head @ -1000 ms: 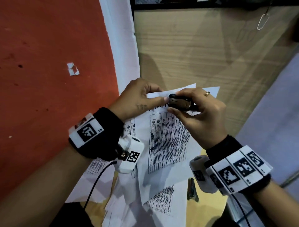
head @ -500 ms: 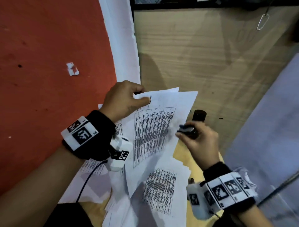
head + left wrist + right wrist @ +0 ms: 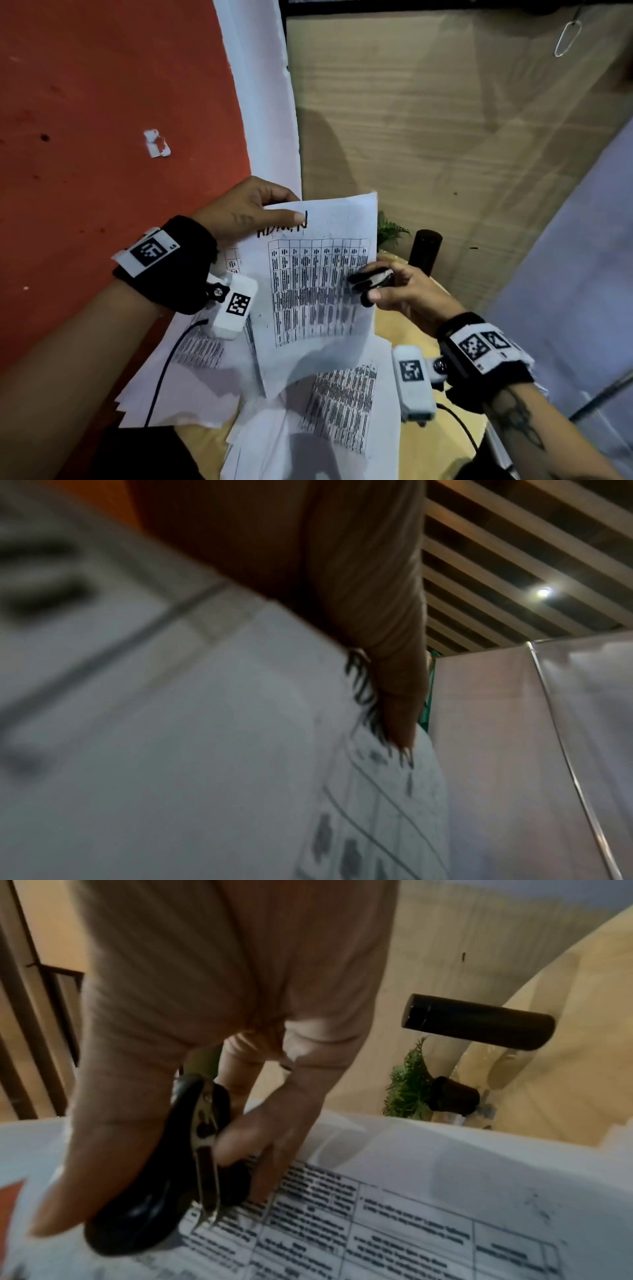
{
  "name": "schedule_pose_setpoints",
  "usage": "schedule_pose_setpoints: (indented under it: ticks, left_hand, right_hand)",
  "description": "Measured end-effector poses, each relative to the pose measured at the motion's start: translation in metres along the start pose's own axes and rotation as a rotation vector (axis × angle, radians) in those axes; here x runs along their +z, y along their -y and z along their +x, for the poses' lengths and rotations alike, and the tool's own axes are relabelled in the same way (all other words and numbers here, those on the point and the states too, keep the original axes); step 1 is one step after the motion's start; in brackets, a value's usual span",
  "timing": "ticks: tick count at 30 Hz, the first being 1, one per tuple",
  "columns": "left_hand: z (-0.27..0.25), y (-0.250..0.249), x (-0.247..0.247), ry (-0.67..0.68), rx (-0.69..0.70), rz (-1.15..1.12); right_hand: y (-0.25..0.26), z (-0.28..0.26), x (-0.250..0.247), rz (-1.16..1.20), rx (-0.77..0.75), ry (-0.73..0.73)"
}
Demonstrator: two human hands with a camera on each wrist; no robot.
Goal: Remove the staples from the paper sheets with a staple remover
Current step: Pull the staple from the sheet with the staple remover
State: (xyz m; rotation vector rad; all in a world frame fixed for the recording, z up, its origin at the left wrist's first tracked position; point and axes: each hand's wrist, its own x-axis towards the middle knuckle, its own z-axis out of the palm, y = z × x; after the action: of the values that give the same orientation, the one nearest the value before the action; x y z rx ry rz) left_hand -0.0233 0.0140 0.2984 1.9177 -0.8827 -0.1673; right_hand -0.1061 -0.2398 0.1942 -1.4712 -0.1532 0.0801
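Observation:
My left hand (image 3: 253, 214) pinches the top left corner of a printed sheet (image 3: 318, 291) and holds it up, thumb on its front face. That same sheet (image 3: 205, 750) fills the left wrist view, with my thumb (image 3: 394, 691) lying on its printed heading. My right hand (image 3: 400, 291) grips a black staple remover (image 3: 371, 279) at the sheet's right edge. In the right wrist view the staple remover (image 3: 192, 1164) sits between thumb and fingers, its metal claws touching the printed table on the sheet (image 3: 377, 1231). No staple is visible.
More printed sheets (image 3: 342, 411) lie piled on the round yellow table (image 3: 407, 329) below. A black cylinder (image 3: 424, 251) and a small green plant (image 3: 390, 233) stand behind the right hand. A red wall (image 3: 102, 137) is at left, a wood panel (image 3: 445, 137) ahead.
The right hand pulled the staple remover off the sheet's top corner, went down to the right, then came back to the sheet's right edge. The left hand shifted left with the sheet.

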Motion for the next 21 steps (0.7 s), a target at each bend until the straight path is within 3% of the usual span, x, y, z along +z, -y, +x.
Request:
schedule_pose_setpoints:
  ticks: [3, 10, 14, 17, 20, 21]
  left_hand:
    - [-0.002, 0.004, -0.008, 0.076, -0.017, -0.066]
    - [-0.006, 0.006, -0.019, 0.168, -0.036, -0.098]
    - [-0.007, 0.005, -0.022, 0.148, -0.060, -0.102]
    - [-0.012, 0.014, -0.044, 0.007, -0.097, -0.057]
    - [-0.023, 0.038, -0.076, -0.337, -0.160, -0.081]
    - [-0.027, 0.052, -0.083, -0.364, -0.216, -0.176]
  right_hand:
    - [0.005, 0.011, -0.005, 0.016, -0.009, 0.029]
    - [0.010, 0.007, -0.002, 0.141, 0.078, 0.303]
    - [0.017, 0.006, 0.012, 0.039, 0.021, 0.265]
    - [0.030, 0.011, 0.015, 0.009, -0.042, 0.155]
    - [0.045, 0.014, 0.012, 0.146, -0.077, 0.081]
    - [0.048, 0.016, 0.012, 0.197, -0.069, 0.060]
